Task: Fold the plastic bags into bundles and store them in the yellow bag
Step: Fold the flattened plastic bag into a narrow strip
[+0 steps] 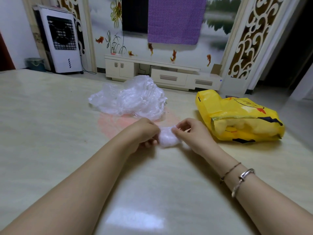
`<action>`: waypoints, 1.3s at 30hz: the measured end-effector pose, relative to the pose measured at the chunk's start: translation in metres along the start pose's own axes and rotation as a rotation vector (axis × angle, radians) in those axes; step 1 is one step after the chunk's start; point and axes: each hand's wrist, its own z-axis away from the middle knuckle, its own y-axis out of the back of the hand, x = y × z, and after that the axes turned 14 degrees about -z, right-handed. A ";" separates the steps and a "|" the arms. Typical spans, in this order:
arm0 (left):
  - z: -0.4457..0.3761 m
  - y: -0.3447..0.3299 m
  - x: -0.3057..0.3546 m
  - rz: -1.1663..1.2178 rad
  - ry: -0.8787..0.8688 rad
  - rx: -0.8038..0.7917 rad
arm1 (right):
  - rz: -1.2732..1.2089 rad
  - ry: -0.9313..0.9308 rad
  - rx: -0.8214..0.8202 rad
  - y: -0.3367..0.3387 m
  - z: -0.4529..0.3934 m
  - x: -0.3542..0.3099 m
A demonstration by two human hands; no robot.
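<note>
White air cooler (61, 43), far left; small green bin (35, 63) beside it; cream TV cabinet (160, 73); purple cloth (174, 20) hanging over dark screen (134, 14).

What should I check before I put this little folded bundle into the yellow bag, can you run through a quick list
1. Bundle held: ok. Left hand and right hand both pinch the small white bundle.
2. Bundle tight and finished: cannot tell, fingers cover its ends.
3. Yellow bag close by: ok, it lies on the table to the right.
4. Bag mouth open: ok, it gapes toward the hands, with pale contents inside.
5. Path to the bag: ok, nothing lies between.
6. More to fold: not ok, a loose clear bag pile still waits beyond the hands.
</note>
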 end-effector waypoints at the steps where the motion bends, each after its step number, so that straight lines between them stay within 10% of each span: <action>1: -0.002 -0.001 -0.001 -0.005 0.002 0.011 | 0.049 -0.001 -0.004 -0.001 0.000 0.000; 13: 0.009 -0.007 0.008 0.086 -0.130 0.195 | -0.260 -0.180 -0.175 0.030 0.012 -0.024; 21: 0.011 -0.027 0.040 0.017 -0.244 0.201 | -0.168 -0.305 -0.588 0.116 0.015 -0.023; 30: -0.012 -0.095 0.083 -0.163 -0.328 0.202 | -0.416 -0.366 0.064 0.154 0.002 0.020; 39: -0.028 -0.113 0.080 -0.077 -0.429 0.313 | 0.048 -0.328 -0.017 0.104 -0.013 0.020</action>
